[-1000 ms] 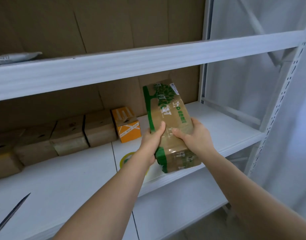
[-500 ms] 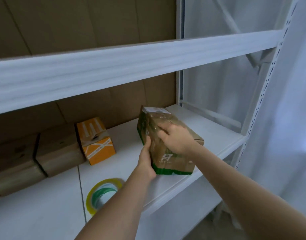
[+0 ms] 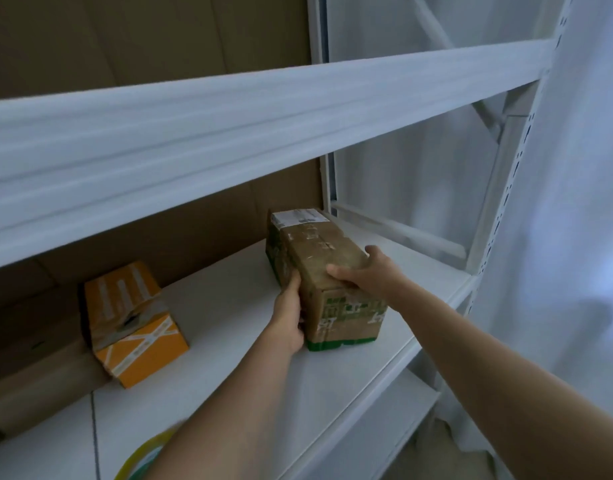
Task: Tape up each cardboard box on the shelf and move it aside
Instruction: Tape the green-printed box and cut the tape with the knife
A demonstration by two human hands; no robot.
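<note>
A long brown cardboard box with green print [image 3: 319,258] lies flat on the white shelf [image 3: 229,327], near its right end. A white label covers the box's far end and clear tape wraps its top. My left hand [image 3: 289,313] grips the box's near left edge. My right hand [image 3: 371,271] holds the top right edge, fingers curled over it. An orange and white box [image 3: 132,323] stands to the left on the same shelf. A yellow-rimmed tape roll [image 3: 142,459] peeks out under my left forearm.
Plain brown boxes [image 3: 31,372] line the shelf's back left. An upper shelf beam [image 3: 263,109] runs overhead. The rack's white upright [image 3: 506,216] and a cross rail [image 3: 395,226] close the right end, with a white curtain behind.
The green-printed box went from upright in my hands to lying flat on the shelf, farther right. Both hands still hold it. The view swung right, leaving the tape roll mostly hidden.
</note>
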